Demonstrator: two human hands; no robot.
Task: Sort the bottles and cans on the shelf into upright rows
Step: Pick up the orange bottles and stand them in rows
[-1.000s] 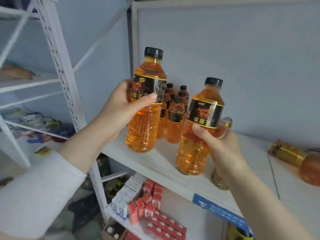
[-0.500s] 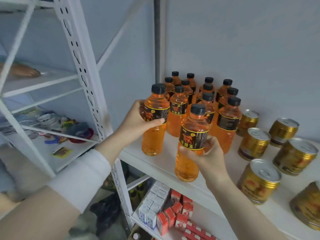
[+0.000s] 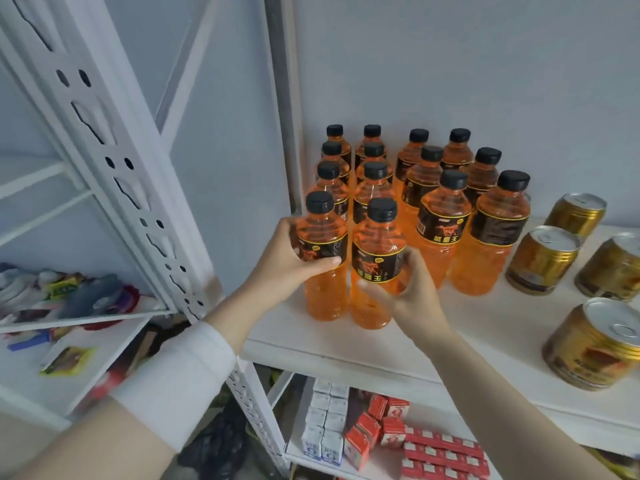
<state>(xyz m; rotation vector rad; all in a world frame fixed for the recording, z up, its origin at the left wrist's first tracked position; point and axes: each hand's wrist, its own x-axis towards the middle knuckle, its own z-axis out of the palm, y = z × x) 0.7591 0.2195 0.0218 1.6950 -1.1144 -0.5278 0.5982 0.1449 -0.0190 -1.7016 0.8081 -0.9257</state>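
Two orange drink bottles with black caps and black labels stand upright side by side at the front of the white shelf (image 3: 346, 348). My left hand (image 3: 284, 261) grips the left bottle (image 3: 323, 258) around its label. My right hand (image 3: 412, 292) wraps the right bottle (image 3: 377, 268) from its right side. Behind them stand several more orange bottles (image 3: 440, 230) in upright rows reaching back to the wall. Gold cans (image 3: 540, 261) stand upright on the shelf to the right.
A white perforated shelf post (image 3: 131, 202) rises at the left of the bottles. The neighbouring rack (image 3: 69, 341) on the left holds colourful packets. Red and white cartons (image 3: 381, 431) fill the shelf below. A grey wall backs the shelf.
Both hands have brought the two bottles down and inward; they now stand together at the front of the rows. The view has shifted right, showing more bottles and cans.
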